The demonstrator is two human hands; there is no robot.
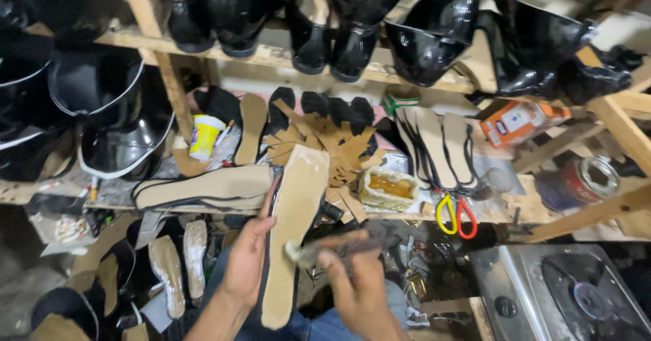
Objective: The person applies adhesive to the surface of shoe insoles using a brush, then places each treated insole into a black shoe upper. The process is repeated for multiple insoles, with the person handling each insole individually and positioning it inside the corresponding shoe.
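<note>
— While we hold the tan insole (293,232) up in front of us, where exactly does it sit?

— It is above our lap, in front of the shelf edge, its long axis running nearly upright: the narrower end points down toward our knees, the broader end up toward the cardboard scraps (332,144). Our left hand (245,259) grips its left edge, fingers curled behind and thumb along the side.

— And our right hand (356,283)?

— It is closed around a brush (325,249), whose tip touches the insole's middle.

— How far along do we judge the coating?

— We cannot tell from the blur how much of the face is covered; the brush is at mid-length. A glue tub (388,188) stands just beyond on the shelf, scissors (454,213) to its right.
</note>
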